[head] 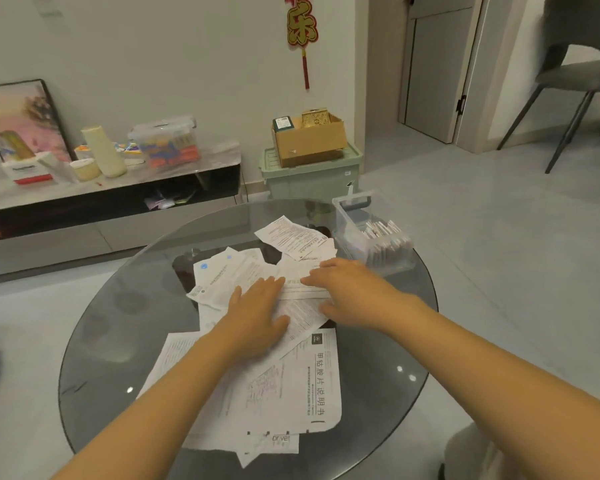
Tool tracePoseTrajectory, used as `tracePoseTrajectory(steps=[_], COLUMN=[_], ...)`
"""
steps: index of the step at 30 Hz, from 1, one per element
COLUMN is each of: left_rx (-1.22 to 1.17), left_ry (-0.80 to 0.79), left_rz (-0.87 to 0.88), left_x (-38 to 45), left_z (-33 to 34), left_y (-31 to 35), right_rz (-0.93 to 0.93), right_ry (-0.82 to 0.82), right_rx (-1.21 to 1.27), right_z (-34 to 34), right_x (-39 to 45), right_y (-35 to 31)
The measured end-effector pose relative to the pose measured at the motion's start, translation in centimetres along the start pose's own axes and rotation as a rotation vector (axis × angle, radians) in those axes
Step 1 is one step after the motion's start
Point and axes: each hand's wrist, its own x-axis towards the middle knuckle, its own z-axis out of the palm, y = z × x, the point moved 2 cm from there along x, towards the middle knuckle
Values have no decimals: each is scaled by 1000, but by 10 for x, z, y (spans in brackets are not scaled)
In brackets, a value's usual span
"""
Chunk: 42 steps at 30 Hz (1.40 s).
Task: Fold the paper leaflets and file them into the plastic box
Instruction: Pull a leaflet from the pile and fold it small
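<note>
Nearby, leaflet (321, 375) w/ "甲钴胺片说明书"; another (280, 439) w/ "Dr.Ve".

A home living room, this: low TV cabinet (111, 188) along the wall, red festive hanging (302, 29), round glass table (118, 323), tiled floor (499, 237), grey chair (575, 77).

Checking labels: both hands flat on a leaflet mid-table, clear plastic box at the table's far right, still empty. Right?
Not quite. In the head view the plastic box already holds a row of folded leaflets. The rest stands: left hand and right hand press a leaflet mid-table.
</note>
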Motion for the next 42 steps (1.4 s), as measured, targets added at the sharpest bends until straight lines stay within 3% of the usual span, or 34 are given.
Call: tracePoseTrajectory(steps=[10, 28, 34, 42], left_rx=[-48, -270, -350, -432], left_ry=[158, 377, 409, 197], left_rz=[1, 61, 76, 162], left_x=[14, 18, 7, -10], left_z=[2, 18, 9, -6], left_y=[-10, -1, -3, -5], right_rz=[66, -20, -28, -52], right_ry=[-115, 53, 21, -61], right_rx=[-99, -121, -14, 281], right_z=[18, 11, 2, -6], right_x=[23, 34, 19, -5], right_y=[7, 12, 16, 13])
